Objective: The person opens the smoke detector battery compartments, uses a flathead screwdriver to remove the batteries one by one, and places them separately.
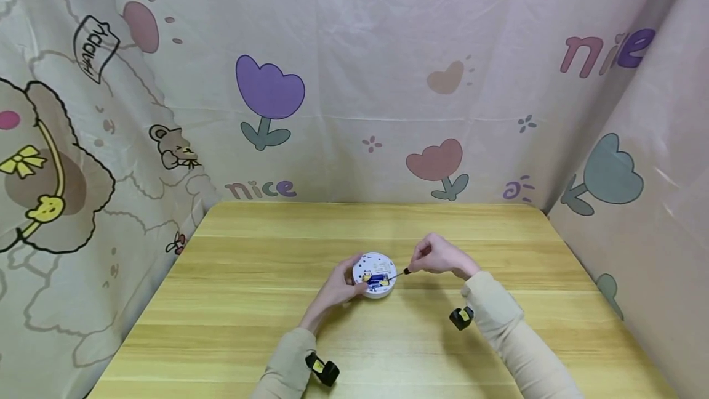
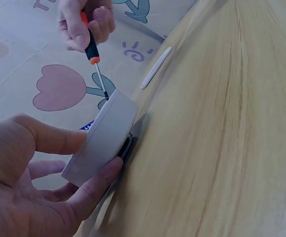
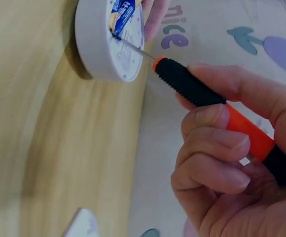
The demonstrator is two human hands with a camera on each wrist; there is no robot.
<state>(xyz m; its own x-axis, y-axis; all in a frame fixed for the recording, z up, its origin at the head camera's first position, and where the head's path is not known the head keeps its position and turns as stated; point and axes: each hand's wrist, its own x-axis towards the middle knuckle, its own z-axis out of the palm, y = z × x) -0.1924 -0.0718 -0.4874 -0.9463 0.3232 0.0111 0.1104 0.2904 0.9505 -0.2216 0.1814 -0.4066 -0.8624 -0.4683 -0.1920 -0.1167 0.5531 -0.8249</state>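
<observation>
My left hand (image 1: 339,285) grips a round white device (image 1: 375,291) by its side, thumb at the rim and fingers beneath, in the left wrist view. Its open face carries a blue and yellow battery (image 3: 125,15) set in a recess. In my right hand (image 1: 437,255) is a screwdriver (image 3: 190,81) with an orange and black handle, pinched between thumb and fingers. The thin metal shaft (image 2: 101,79) points down to the device, its dark tip right at the end of the battery. The device is tilted, low over the wooden table.
A flat white piece (image 2: 156,68) lies on the wooden table (image 1: 266,245) past the device; its end (image 3: 83,224) shows low in the right wrist view. Printed curtains (image 1: 354,159) hang behind the table and at both sides.
</observation>
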